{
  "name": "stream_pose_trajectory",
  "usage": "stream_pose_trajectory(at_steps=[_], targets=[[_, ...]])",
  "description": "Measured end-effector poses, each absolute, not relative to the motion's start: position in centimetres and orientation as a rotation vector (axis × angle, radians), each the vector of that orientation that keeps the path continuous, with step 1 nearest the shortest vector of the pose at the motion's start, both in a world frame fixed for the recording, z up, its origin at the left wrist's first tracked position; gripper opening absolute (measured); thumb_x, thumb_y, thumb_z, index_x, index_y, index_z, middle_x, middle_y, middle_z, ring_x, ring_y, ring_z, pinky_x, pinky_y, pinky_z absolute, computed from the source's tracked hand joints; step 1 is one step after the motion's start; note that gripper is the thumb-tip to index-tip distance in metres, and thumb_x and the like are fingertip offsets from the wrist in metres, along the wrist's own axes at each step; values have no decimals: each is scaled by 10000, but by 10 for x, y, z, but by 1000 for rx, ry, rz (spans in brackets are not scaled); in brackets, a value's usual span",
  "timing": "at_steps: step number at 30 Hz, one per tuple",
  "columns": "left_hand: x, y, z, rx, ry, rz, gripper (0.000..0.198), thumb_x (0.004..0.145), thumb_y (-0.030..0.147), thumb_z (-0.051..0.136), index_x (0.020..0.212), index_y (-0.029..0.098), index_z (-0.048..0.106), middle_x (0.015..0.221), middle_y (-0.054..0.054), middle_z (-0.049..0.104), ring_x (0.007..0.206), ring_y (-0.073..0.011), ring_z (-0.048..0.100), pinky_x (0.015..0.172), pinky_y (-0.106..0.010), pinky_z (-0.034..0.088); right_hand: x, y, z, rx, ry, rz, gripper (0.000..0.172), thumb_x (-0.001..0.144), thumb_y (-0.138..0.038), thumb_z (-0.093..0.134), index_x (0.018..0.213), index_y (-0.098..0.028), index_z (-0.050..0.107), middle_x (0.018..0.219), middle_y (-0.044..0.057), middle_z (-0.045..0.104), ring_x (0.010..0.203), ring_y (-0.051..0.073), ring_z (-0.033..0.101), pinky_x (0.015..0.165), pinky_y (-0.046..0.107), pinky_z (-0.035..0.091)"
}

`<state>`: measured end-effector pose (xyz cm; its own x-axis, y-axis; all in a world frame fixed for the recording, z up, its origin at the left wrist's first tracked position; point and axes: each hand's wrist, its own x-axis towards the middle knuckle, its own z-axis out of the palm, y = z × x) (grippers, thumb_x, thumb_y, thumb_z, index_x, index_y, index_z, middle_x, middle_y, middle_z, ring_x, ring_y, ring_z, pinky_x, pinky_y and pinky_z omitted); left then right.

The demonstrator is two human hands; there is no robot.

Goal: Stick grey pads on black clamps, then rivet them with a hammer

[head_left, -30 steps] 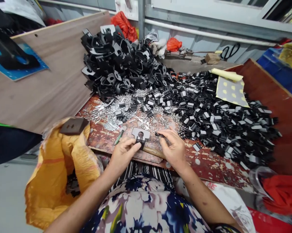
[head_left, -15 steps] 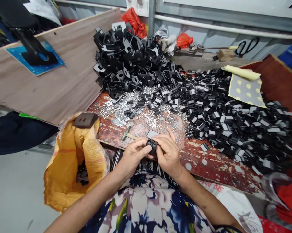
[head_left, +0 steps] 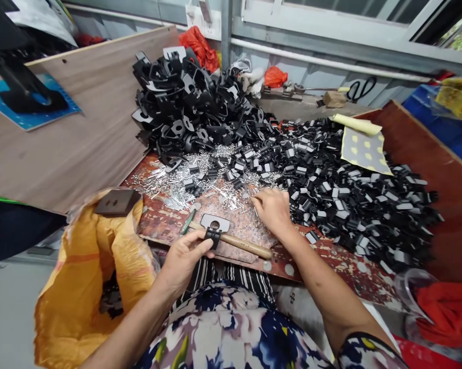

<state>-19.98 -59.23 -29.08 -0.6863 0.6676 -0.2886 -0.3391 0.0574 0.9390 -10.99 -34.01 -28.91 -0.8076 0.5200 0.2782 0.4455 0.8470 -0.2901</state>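
Observation:
My left hand (head_left: 186,253) pinches a black plastic clip (head_left: 214,236) with a flat grey pad (head_left: 215,223) and a round hole, holding it over the bench's front edge. A hammer (head_left: 246,246) with a wooden handle and green head lies behind and under the clip. Out over the bench, my right hand (head_left: 273,207) has its fingers curled down at the near edge of the loose metal pins (head_left: 231,197). Whatever its fingertips hold is too small to make out. Small black clip parts (head_left: 311,237) lie close by on its right.
A tall heap of larger black clips (head_left: 200,102) stands at the back left, and small black parts (head_left: 354,200) cover the right side. A yellow sack (head_left: 73,277) hangs open at left below a brown block (head_left: 117,202). A wooden board (head_left: 92,102) walls the left.
My right hand has let go of the clip and moved out to the metal pins. My left hand keeps the clip and has shifted left and lower. More of the hammer handle shows.

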Motion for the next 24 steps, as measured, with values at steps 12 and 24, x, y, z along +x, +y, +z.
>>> stream_pose_trajectory(at_steps=[12,24], targets=[[-211,-594,-276,1459,2159,1217,178,923,298,698,784,187,708,812,-46,704,810,-211,603,747,-337,438,-87,-367,-270,-428,-2679,1683,117,927,-262,615,826,-203,606,775,-19,620,709,134,540,683,279,397],[-183,-591,-262,1870,2163,849,124,835,142,725,734,182,666,727,-23,654,711,-195,518,671,-330,390,-70,-398,-263,-405,-2312,2740,397,703,-298,879,876,-207,533,689,-58,647,632,97,604,603,225,414]])
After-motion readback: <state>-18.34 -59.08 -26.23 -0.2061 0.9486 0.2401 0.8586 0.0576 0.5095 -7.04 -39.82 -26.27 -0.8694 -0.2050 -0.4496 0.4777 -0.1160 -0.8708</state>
